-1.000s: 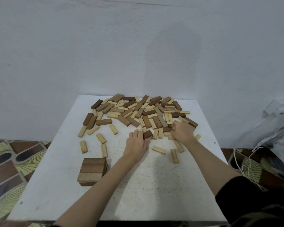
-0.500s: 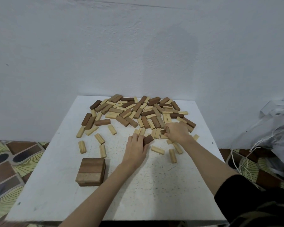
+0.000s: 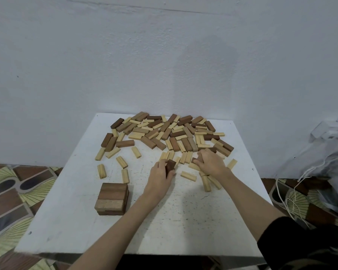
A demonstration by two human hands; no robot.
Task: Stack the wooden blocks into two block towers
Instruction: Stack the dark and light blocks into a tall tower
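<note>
My left hand [image 3: 160, 177] gripped a dark block [image 3: 170, 166] between curled fingers and thumb, while my right hand [image 3: 211, 162] curled round another dark block [image 3: 194, 160] at the pile's near edge. Loose blocks [image 3: 164, 133] lay scattered at twelve o'clock on the white table [image 3: 183, 221]. One low tower [image 3: 112, 198] stood at eight o'clock from my left hand, well apart.
</note>
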